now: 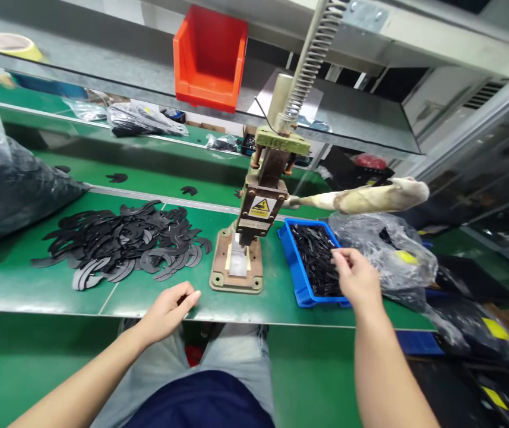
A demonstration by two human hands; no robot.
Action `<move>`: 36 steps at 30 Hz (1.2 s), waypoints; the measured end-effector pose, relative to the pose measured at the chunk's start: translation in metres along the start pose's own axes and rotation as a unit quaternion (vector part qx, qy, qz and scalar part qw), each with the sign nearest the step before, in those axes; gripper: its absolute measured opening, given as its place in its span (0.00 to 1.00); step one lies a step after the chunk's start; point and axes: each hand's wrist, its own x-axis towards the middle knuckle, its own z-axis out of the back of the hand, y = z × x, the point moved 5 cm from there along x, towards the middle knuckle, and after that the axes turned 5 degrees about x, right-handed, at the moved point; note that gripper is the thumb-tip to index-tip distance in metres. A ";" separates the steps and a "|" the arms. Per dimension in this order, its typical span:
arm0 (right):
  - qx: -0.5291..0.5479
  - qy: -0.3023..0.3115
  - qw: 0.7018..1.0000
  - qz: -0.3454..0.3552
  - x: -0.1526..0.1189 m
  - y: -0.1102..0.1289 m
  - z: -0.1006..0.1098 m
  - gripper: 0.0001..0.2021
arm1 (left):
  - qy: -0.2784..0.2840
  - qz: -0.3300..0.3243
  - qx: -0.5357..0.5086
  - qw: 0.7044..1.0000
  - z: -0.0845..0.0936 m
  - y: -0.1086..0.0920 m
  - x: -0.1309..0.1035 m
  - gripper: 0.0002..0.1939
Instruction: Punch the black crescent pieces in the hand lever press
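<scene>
My right hand (359, 279) is over the right rim of a blue bin (297, 274), its thumb and fingers pinched together. Whatever may be between those fingertips is too small to make out. Small, narrow black parts (314, 255) fill the bin. At the table's front edge, my left hand (171, 309) has its fingers curled in and shows nothing in them. Between the hands stands a hand press (261, 208) with a pale plate (238, 261) on its base. Its wrapped lever (370, 198) points right. Curved flat black pieces (133, 241) lie heaped left of the press.
A large clear bag of dark pieces (9, 184) stands at the left. Crumpled clear plastic bags (383, 249) lie right of the bin. A red-orange bin (209, 59) sits on the shelf above. Single black pieces (117, 178) lie on the green strip behind.
</scene>
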 end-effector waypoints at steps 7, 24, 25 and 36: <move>0.260 0.150 0.954 -0.020 -0.118 0.075 -0.108 0.24 | -0.024 -0.103 -0.068 0.992 -0.016 -0.069 0.001 0.15; 0.382 0.247 0.889 -0.052 -0.166 0.105 -0.143 0.16 | 0.011 -0.109 -0.040 0.993 -0.015 -0.083 -0.018 0.14; 0.382 0.251 0.888 -0.056 -0.166 0.103 -0.146 0.16 | 0.014 -0.103 -0.037 0.994 -0.016 -0.081 -0.016 0.14; 0.378 0.289 0.878 -0.060 -0.155 0.093 -0.172 0.16 | 0.030 -0.065 -0.046 0.996 -0.020 -0.068 -0.005 0.11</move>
